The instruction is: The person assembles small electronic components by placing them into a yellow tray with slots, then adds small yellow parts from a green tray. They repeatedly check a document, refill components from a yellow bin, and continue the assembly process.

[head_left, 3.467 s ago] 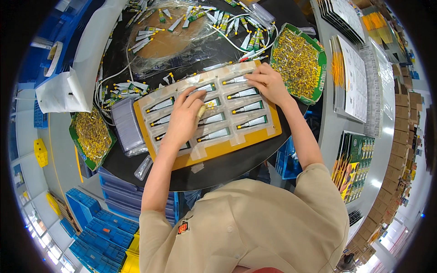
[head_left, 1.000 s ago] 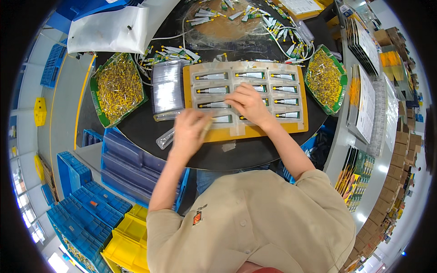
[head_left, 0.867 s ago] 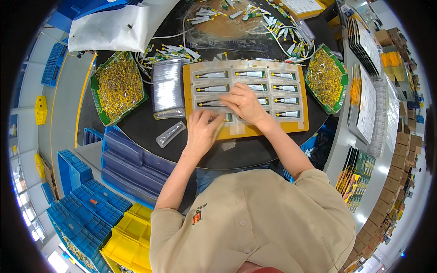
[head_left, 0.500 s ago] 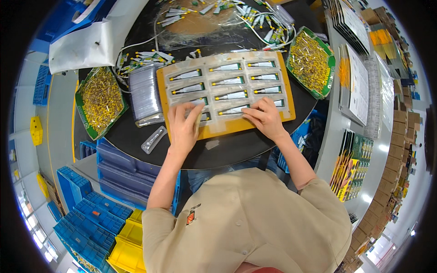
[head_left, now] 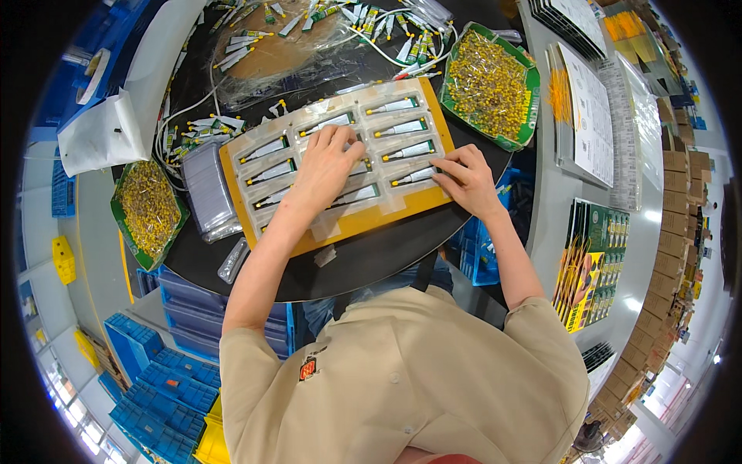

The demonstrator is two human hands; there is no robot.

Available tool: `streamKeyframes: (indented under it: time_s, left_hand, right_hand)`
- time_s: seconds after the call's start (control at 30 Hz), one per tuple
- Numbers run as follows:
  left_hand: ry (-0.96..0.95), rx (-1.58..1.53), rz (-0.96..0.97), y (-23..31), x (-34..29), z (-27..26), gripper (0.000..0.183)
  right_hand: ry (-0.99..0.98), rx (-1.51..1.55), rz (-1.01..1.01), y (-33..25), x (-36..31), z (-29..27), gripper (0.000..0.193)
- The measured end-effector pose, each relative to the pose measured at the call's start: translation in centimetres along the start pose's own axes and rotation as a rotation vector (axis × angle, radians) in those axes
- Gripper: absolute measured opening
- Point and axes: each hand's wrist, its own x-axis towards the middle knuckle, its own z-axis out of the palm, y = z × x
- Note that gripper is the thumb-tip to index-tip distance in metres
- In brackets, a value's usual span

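Far left we saw a green tray of small yellow parts (head_left: 147,205) on the dark round table (head_left: 371,259), w/ a stack of clear plastic sheets (head_left: 207,189) just beside it on the right. Next came the yellow board (head_left: 363,220), tilted up toward the right, carrying a clear blister sheet (head_left: 340,151) w/ rows of small tubes in its pockets. Our left hand (head_left: 325,166) lay flat on the sheet's middle, fingers spread & pressing down, gripping nothing. Our right hand (head_left: 468,178) sat at the board's right edge, fingers bent, tips touching the lowest right tube (head_left: 413,176); couldn't tell if it pinched it. Behind the board, loose tubes & white cables (head_left: 332,23) lay scattered. Right of the board, a 2nd green tray of yellow parts (head_left: 487,81). Further right, printed sheets (head_left: 591,116) on a grey bench, green-yellow packs (head_left: 595,263) near.
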Motion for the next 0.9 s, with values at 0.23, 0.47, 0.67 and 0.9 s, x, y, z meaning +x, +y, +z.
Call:
streamKeyframes:
  time_s: [0.23,0.47,0.67,0.9]
  left_hand:
    - [0.163,-0.222,-0.260,0.2,-1.8,-1.8,0.018]
    - [-0.068,0.021,-0.265,1.0,-3.8,-2.1,0.060]
    - [-0.140,0.042,-0.262,0.3,-2.9,-2.4,0.060]
    - [0.147,-0.133,-0.470,-2.9,-6.3,-6.6,0.050]
  right_hand:
    - [-0.052,0.165,-0.033,-6.1,-0.1,3.0,0.027]
    - [-0.046,0.122,-0.061,-7.5,0.2,6.6,0.018]
    - [-0.077,0.089,-0.181,-6.7,3.1,6.8,0.016]
    - [-0.021,-0.047,0.160,2.5,2.7,-0.3,0.023]
